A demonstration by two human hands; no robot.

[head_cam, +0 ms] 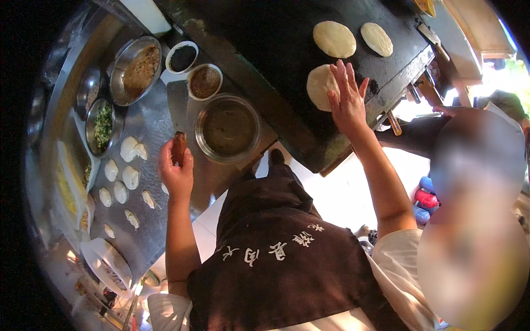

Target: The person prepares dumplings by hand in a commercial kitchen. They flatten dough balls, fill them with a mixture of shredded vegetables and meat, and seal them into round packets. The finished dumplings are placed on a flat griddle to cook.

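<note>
My right hand [349, 101] lies with spread fingers over the right edge of a flat round dough cake [321, 88] on a dark griddle [285, 53]. Beyond it on the griddle are another round dough cake [334, 39] and a smaller oval one [377, 39]. My left hand [177, 169] holds the wooden handle [179, 147] of a wide flat metal blade, perhaps a scraper or cleaver [178, 103], above the metal worktop. Several dough pieces [131, 178] lie on the worktop to the left of that hand.
A metal bowl [198, 132] stands between worktop and griddle, near two small bowls, one with dark seeds [183, 58], one with brown grains [205, 81]. Bowls of brown filling [143, 70] and chopped greens [103, 124] stand left. Wooden handles [394, 123] jut beside the griddle. Another person [476, 165] is at right.
</note>
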